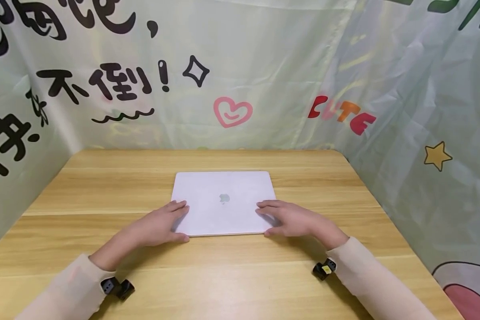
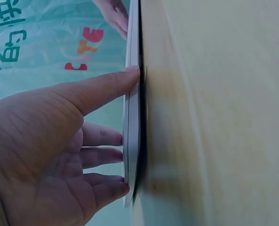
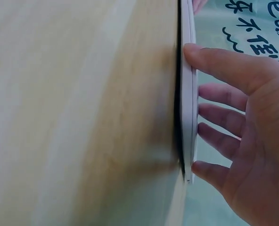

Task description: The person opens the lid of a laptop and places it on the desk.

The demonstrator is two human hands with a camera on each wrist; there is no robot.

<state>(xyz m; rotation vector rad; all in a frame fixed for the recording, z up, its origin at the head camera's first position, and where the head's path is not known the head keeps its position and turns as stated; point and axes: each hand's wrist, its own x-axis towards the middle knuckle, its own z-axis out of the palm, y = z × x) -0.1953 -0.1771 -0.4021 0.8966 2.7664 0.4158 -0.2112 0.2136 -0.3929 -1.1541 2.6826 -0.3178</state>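
Note:
A closed silver laptop (image 1: pixel 224 218) with an apple logo on its lid lies flat on the wooden table, its front edge facing me. My left hand (image 1: pixel 160 225) rests at its left front corner. In the left wrist view the thumb (image 2: pixel 109 87) touches the laptop's front edge (image 2: pixel 133 108), while the other fingertips lie on the lid. At the right front corner is my right hand (image 1: pixel 294 218), placed in much the same way. The right wrist view has that thumb (image 3: pixel 219 59) on the front edge (image 3: pixel 189 103) and the remaining fingertips against the lid.
The wooden table (image 1: pixel 232 280) spreads around the laptop on all sides. Behind and beside it hangs a pale printed cloth (image 1: pixel 276 58) with lettering, a pink heart and a star. Small black cameras sit on both wrists, one at the left sleeve (image 1: pixel 64 289).

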